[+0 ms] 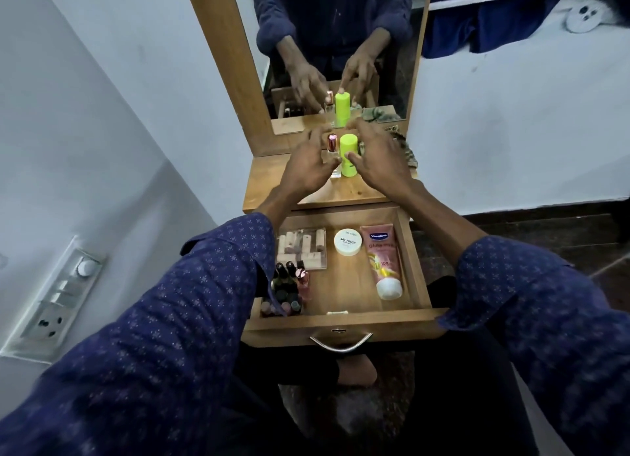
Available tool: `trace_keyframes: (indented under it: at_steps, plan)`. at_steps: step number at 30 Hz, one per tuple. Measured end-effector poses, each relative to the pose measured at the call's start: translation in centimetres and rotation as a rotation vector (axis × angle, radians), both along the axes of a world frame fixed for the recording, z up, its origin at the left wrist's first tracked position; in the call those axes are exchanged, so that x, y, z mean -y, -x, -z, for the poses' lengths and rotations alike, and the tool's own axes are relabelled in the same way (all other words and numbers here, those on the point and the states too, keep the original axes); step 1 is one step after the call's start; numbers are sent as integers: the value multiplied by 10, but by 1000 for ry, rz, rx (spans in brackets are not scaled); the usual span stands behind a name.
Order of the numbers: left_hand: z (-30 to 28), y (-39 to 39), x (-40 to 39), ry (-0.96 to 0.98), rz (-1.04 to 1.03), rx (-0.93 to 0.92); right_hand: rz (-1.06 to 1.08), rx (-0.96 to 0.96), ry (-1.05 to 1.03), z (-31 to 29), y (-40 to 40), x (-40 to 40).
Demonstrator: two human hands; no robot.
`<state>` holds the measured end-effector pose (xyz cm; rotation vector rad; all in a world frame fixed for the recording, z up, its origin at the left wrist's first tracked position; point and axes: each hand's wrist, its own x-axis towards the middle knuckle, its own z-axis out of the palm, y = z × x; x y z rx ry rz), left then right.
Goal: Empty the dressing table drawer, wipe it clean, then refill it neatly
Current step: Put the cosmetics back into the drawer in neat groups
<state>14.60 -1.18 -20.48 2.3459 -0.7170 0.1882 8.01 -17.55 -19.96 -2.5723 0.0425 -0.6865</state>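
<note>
Two hands up at twelve o'clock on the tabletop [344, 191]! Left hand [308, 167] pinches the clear perfume bottle [333, 155]; right hand [376, 159] grips the green stick [348, 155].

Neon green bottle [348, 155], pink tube [382, 259] with white cap, navy sleeves [191, 319] — small pale dotted pattern — brown wooden drawer [344, 322].

On the table [344, 191] stand two containers: one clear perfume bottle [333, 155] with a rose-gold cap and one lime-green stick tube [348, 155]. The open drawer [344, 319] holds one white nail polish remover jar [347, 241], one pink Vaseline tube [383, 263], one clear box of small tubes [301, 248], and a cluster of nail polish bottles [288, 292], too crowded to count exactly.
</note>
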Motion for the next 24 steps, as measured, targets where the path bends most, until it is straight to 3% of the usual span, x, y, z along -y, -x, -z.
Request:
trace_keyframes:
  at_steps: [12,24]
  plan:
    - [8,5,-10,124,-45,-27,35,103,-150,10,4,3]
    - [9,86,-56,201,50,-25,-53,136,-351,31,76,-18]
